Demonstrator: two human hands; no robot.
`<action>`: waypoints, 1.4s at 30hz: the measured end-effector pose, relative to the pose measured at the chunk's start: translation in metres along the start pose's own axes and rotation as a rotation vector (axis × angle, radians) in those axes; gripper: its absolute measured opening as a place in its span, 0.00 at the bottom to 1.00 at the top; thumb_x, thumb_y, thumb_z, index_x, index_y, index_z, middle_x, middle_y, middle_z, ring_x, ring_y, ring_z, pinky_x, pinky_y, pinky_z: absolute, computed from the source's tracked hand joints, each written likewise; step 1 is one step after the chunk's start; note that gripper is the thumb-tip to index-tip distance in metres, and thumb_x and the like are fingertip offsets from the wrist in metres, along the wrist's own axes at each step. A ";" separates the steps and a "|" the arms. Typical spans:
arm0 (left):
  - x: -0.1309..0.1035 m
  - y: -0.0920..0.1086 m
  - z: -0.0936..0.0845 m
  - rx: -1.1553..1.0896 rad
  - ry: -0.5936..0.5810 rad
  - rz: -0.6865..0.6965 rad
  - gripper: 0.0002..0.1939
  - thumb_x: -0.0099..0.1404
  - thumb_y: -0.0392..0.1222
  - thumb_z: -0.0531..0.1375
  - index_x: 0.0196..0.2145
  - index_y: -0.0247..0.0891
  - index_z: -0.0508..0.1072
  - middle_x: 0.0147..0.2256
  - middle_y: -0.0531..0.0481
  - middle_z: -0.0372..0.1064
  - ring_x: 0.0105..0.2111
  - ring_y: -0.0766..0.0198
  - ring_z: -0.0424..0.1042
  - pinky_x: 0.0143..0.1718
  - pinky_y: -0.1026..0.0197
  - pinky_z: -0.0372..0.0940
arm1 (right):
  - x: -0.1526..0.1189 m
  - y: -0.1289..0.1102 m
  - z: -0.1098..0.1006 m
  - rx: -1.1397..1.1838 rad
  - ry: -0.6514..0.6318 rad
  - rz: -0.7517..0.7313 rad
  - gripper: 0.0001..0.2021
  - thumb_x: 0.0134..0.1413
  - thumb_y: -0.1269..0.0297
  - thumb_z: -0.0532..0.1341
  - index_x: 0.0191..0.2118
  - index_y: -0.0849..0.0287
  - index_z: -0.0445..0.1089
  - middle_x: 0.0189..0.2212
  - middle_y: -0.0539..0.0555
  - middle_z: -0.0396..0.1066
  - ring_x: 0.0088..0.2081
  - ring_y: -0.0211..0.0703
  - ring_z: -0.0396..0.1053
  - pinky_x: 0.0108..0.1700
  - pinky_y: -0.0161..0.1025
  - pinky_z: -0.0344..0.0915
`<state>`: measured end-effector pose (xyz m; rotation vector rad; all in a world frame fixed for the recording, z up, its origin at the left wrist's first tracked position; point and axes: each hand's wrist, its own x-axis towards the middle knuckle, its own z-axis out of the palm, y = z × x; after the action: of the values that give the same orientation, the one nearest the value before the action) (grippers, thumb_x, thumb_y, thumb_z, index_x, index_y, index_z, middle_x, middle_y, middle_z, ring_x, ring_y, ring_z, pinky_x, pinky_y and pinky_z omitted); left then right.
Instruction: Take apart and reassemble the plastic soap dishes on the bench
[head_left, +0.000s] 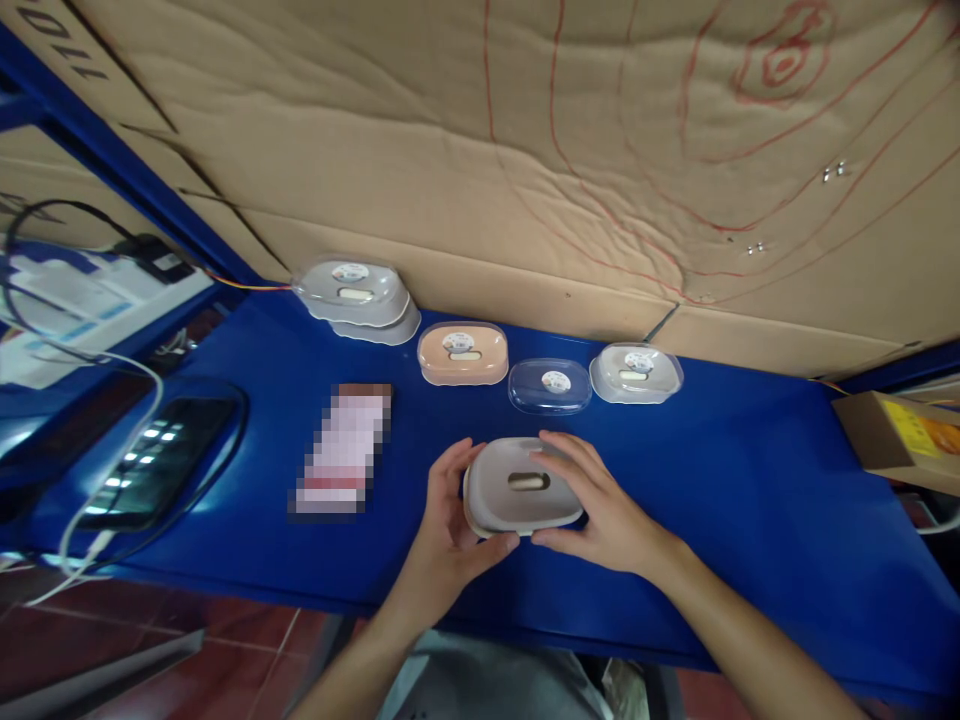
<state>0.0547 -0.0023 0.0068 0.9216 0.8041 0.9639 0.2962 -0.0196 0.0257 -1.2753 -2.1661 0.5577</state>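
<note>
Between my two hands is a grey oval plastic box [517, 510], uncovered, with a slot in its floor and a pale piece showing in the slot. The fingers and thumb of my left hand [457, 525] curl around its left side. My right hand [604, 505] grips the right side, fingers over the far rim and thumb at the near edge. Just beyond lies a loose clear lid [544, 392] with a round sticker. Lidded boxes of the same shape flank it: a peach box [463, 365] to the left and a light grey box [636, 385] to the right.
Stacked grey boxes [356, 290] stand at the back left of the blue table [720, 480]. A pixelated phone-shaped object [343, 450] lies left of my hands. A dark tablet [165, 455] with cables is farther left. A cardboard box [896, 435] sits at right; cardboard sheeting [420, 170] rises behind.
</note>
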 end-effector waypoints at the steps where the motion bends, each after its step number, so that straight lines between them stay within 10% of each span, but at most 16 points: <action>1: 0.000 0.001 0.002 -0.038 0.021 -0.010 0.52 0.55 0.41 0.78 0.68 0.59 0.54 0.70 0.44 0.54 0.68 0.46 0.62 0.62 0.50 0.69 | 0.000 0.000 0.001 -0.007 0.006 0.003 0.39 0.61 0.49 0.70 0.73 0.51 0.56 0.73 0.63 0.55 0.73 0.62 0.54 0.70 0.61 0.62; 12: 0.015 0.028 0.007 -0.285 0.176 -0.342 0.34 0.60 0.44 0.74 0.62 0.43 0.72 0.58 0.44 0.76 0.60 0.47 0.74 0.56 0.55 0.72 | 0.004 0.013 -0.003 0.058 -0.023 0.005 0.41 0.68 0.38 0.59 0.77 0.49 0.46 0.78 0.61 0.44 0.77 0.61 0.45 0.74 0.63 0.54; 18: 0.014 0.039 -0.018 -0.315 0.196 -0.347 0.30 0.61 0.42 0.73 0.60 0.41 0.75 0.56 0.42 0.78 0.58 0.42 0.76 0.56 0.46 0.74 | 0.016 0.040 -0.008 -0.254 0.117 0.205 0.33 0.77 0.53 0.51 0.78 0.47 0.38 0.76 0.59 0.49 0.77 0.58 0.44 0.75 0.68 0.47; 23: 0.002 0.038 -0.025 -0.315 0.267 -0.369 0.32 0.60 0.42 0.74 0.61 0.40 0.75 0.56 0.41 0.78 0.57 0.41 0.76 0.52 0.48 0.77 | 0.013 0.038 -0.003 -0.369 0.133 0.160 0.31 0.70 0.51 0.62 0.73 0.50 0.55 0.66 0.63 0.65 0.72 0.63 0.57 0.71 0.68 0.54; 27: -0.004 0.038 -0.021 -0.295 0.282 -0.395 0.32 0.57 0.43 0.76 0.58 0.40 0.77 0.54 0.42 0.80 0.54 0.42 0.78 0.46 0.53 0.78 | 0.012 0.037 0.000 -0.350 0.172 0.194 0.32 0.65 0.50 0.67 0.69 0.51 0.60 0.69 0.66 0.58 0.73 0.67 0.54 0.69 0.69 0.56; 35: 0.015 0.039 -0.010 -0.281 0.126 -0.419 0.27 0.64 0.52 0.73 0.57 0.39 0.78 0.53 0.41 0.80 0.51 0.49 0.78 0.47 0.53 0.76 | 0.008 0.020 -0.009 0.082 0.278 0.209 0.27 0.68 0.51 0.64 0.68 0.47 0.62 0.64 0.60 0.67 0.65 0.58 0.68 0.65 0.57 0.68; 42: 0.059 0.055 0.016 -0.196 -0.093 -0.356 0.29 0.70 0.63 0.65 0.57 0.39 0.77 0.55 0.39 0.78 0.54 0.45 0.77 0.50 0.49 0.73 | 0.005 0.000 -0.004 -0.066 0.204 0.092 0.32 0.66 0.54 0.67 0.71 0.44 0.59 0.69 0.61 0.58 0.70 0.63 0.60 0.67 0.63 0.65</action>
<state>0.0726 0.0624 0.0535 0.6226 0.7491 0.6689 0.2972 -0.0150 0.0298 -1.4087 -1.9798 0.3766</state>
